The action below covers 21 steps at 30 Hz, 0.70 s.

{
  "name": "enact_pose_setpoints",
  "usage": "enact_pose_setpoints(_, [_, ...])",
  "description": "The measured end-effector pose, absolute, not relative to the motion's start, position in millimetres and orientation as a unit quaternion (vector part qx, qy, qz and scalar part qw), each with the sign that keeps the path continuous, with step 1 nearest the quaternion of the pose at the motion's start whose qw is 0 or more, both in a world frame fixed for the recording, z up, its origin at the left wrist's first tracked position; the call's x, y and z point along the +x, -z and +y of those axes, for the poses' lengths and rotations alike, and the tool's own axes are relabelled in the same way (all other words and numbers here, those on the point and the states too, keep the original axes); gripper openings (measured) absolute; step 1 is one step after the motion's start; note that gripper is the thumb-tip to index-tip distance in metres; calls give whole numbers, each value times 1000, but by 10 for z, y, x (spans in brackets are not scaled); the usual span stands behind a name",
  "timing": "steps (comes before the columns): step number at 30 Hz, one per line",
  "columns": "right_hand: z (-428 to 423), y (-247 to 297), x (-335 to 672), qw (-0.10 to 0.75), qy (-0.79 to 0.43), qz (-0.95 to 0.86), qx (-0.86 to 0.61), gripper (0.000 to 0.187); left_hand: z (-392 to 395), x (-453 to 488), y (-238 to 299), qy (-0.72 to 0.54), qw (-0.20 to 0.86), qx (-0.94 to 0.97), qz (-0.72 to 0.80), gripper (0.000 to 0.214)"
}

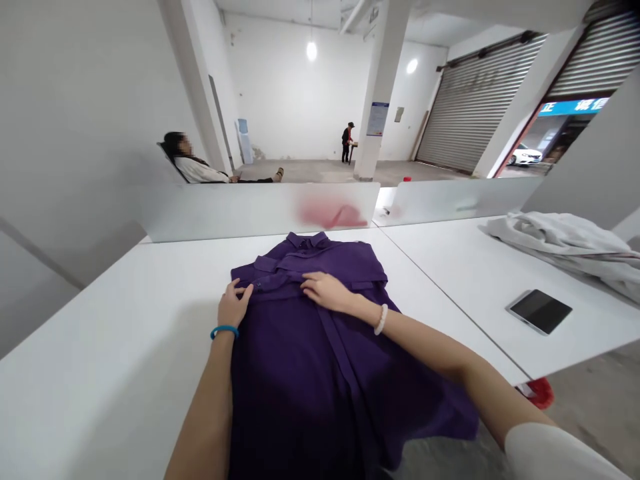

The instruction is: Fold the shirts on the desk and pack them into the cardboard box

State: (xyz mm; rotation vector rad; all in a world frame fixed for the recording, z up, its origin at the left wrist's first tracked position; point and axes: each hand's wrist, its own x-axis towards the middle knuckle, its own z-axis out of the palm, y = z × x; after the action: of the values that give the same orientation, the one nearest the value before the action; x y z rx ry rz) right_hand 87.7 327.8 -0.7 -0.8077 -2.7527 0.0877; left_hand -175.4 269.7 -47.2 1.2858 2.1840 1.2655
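A purple collared shirt [295,347] lies spread on the white table, collar at the far end, its long lower part hanging over the near edge. Its sleeves are folded across the upper body, and a buttoned cuff [260,287] shows on the left. My left hand [234,305], with a blue band at the wrist, rests at the shirt's left edge beside that cuff, thumb and fingers apart. Over the middle of the folded sleeve, my right hand [325,291] has its bent fingers closed on the cloth; a white bracelet is on that wrist.
A frosted divider [225,210] stands along the table's far edge. Right of the table seam lie a dark-screened phone or tablet [540,311] and a white cloth heap [570,240]. Beyond, one person [200,168] reclines and another [346,142] stands by a pillar.
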Motion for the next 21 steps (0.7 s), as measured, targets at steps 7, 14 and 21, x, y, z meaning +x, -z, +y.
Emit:
enact_pose_setpoints(7, [3729, 180, 1678, 107, 22, -876, -471, 45, 2792, -1640, 524, -380, -7, 530, 758, 35])
enact_pose_setpoints(14, [3767, 472, 2036, 46, 7, -836, -547, 56, 2633, -1544, 378, -442, -140, 603, 649, 24])
enact_pose_setpoints(21, [3626, 282, 2042, 89, -16, -852, -516, 51, 2589, -1617, 347, -424, -117, 560, 703, 28])
